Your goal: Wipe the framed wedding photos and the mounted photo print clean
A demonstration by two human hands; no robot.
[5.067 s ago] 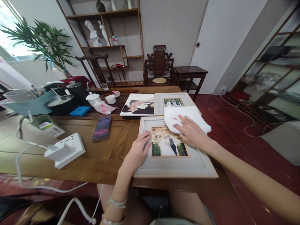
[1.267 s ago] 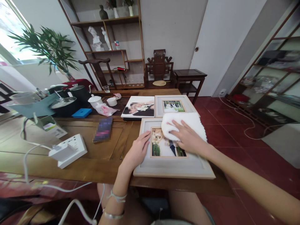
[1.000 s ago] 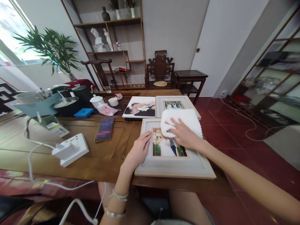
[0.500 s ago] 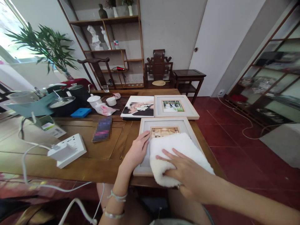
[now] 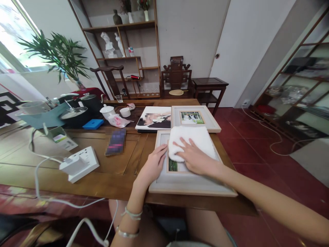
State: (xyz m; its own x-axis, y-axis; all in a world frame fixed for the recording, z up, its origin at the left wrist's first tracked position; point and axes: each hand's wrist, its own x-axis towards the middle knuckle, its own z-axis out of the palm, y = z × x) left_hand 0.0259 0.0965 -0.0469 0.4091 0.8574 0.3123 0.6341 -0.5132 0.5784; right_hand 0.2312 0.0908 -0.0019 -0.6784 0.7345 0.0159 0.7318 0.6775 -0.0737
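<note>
Wooden table (image 5: 136, 171), unreadable box label (image 5: 68, 144), right fingers (image 5: 186, 143) spread over cloth (image 5: 199, 134), left fingers (image 5: 158, 153) together on frame (image 5: 190, 183)

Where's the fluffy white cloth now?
In the head view, just right of the middle, the cloth lies on the nearer picture frame, under the right hand, covering part of the photo.

Single head-worn view. Looks forward and down from the near side of the table (image 5: 102, 168), close above left hand (image 5: 154, 162) and right hand (image 5: 193, 157). Reaches beyond to the wall shelf (image 5: 137, 24) and white door (image 5: 245, 44). Blurs rightward; seems to catch a second shelf (image 5: 304, 77) there.
</note>
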